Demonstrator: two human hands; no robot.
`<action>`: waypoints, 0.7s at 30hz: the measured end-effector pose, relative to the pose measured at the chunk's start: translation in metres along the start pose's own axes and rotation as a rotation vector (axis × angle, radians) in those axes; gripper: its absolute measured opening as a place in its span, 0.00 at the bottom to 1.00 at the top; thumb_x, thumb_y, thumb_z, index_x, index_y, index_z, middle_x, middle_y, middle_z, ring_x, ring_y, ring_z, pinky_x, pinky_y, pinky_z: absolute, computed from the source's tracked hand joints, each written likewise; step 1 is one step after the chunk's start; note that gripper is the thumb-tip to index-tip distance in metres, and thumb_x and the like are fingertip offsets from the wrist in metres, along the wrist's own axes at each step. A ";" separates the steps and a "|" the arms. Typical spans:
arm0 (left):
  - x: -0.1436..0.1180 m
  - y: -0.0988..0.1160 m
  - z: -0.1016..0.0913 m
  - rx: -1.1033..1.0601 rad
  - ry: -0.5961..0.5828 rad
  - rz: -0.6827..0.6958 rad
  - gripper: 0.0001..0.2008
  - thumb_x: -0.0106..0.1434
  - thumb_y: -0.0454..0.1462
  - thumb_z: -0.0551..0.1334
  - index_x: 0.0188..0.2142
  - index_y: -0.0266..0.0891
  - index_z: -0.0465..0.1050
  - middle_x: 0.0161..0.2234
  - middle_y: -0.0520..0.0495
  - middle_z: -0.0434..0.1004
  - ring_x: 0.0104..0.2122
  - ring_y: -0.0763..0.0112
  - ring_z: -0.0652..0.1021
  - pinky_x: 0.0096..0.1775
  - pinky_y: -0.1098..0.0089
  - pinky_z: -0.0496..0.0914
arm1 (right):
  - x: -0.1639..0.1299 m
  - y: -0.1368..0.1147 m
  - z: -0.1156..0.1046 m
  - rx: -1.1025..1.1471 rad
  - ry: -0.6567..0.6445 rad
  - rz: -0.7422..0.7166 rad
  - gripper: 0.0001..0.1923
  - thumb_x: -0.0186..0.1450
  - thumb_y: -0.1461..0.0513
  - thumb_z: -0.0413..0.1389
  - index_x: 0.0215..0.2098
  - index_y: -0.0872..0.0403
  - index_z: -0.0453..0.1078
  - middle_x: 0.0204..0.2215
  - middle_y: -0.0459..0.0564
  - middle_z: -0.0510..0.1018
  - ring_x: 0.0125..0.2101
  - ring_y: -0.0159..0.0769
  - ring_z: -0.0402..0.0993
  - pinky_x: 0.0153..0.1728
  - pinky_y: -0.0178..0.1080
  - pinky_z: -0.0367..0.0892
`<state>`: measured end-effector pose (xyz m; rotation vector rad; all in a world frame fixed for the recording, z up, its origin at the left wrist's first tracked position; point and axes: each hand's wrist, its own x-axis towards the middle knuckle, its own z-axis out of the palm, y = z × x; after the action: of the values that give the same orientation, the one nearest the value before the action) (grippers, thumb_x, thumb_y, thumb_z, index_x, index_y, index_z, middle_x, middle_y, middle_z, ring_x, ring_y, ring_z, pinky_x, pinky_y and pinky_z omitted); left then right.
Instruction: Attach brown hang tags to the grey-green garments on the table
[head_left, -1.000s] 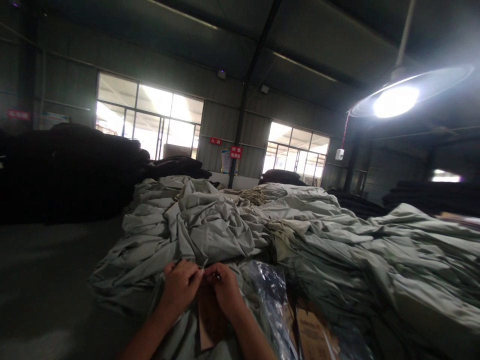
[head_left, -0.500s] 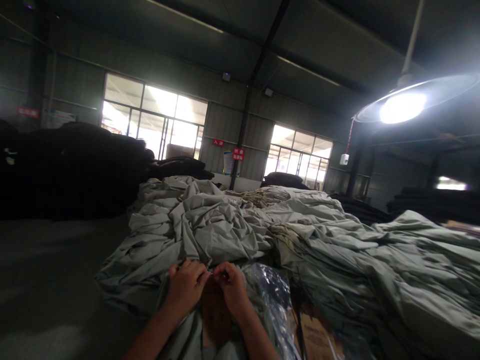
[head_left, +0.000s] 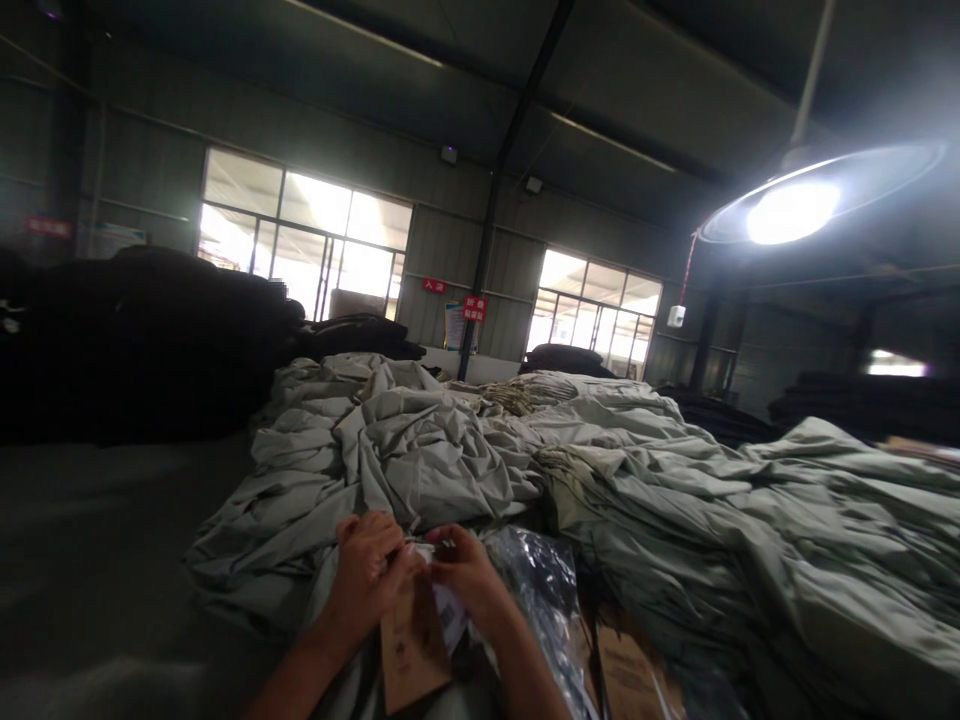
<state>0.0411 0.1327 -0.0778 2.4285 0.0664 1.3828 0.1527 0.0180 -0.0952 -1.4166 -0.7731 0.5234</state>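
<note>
A brown paper hang tag point(head_left: 411, 650) with small dark print hangs at the bottom middle. My left hand point(head_left: 371, 568) is closed, its fingers pinching the tag near its top end. Beside it, my right hand point(head_left: 463, 568) is also closed, thumb and fingertips together at the tag's top; a bit of white shows there, and any cord is too small to make out. Behind the brown tag a white tag point(head_left: 451, 615) with printing peeks out. Under both hands lies grey-green cloth point(head_left: 435, 450), crumpled in a large heap.
To the right of my hands lie a clear plastic bag point(head_left: 536, 565) and more brown tags point(head_left: 634, 668). Pale green garments point(head_left: 675, 480) are heaped farther right. Dark piles point(head_left: 150, 340) stand at the left. A lit lamp point(head_left: 795, 212) hangs at the upper right.
The brown tag has swung left and tilted, its printed face now brighter. A white tag has come into sight behind it. Both hands stay close together.
</note>
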 end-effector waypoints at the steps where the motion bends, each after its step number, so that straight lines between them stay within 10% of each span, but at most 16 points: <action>1: 0.001 -0.001 -0.001 -0.024 0.004 -0.002 0.13 0.59 0.38 0.52 0.19 0.39 0.63 0.23 0.52 0.70 0.30 0.69 0.70 0.37 0.65 0.57 | -0.002 -0.003 -0.001 0.090 -0.040 0.039 0.20 0.41 0.64 0.62 0.33 0.52 0.66 0.21 0.40 0.72 0.22 0.31 0.67 0.27 0.34 0.58; 15: 0.005 0.004 -0.010 -0.417 -0.032 -0.176 0.15 0.60 0.45 0.52 0.22 0.40 0.65 0.29 0.50 0.73 0.33 0.69 0.73 0.39 0.69 0.66 | -0.016 -0.030 0.004 0.389 -0.161 0.069 0.25 0.41 0.65 0.63 0.40 0.52 0.70 0.23 0.43 0.76 0.22 0.31 0.70 0.27 0.34 0.62; 21: 0.000 -0.021 0.005 -0.328 0.058 -0.400 0.17 0.59 0.50 0.51 0.28 0.41 0.67 0.24 0.52 0.73 0.26 0.69 0.74 0.31 0.71 0.68 | -0.009 -0.024 -0.004 0.535 -0.035 -0.044 0.17 0.47 0.59 0.62 0.36 0.55 0.72 0.37 0.54 0.78 0.38 0.41 0.75 0.33 0.38 0.67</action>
<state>0.0481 0.1511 -0.0874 1.9734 0.2983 1.1766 0.1469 0.0065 -0.0728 -0.8950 -0.6294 0.6641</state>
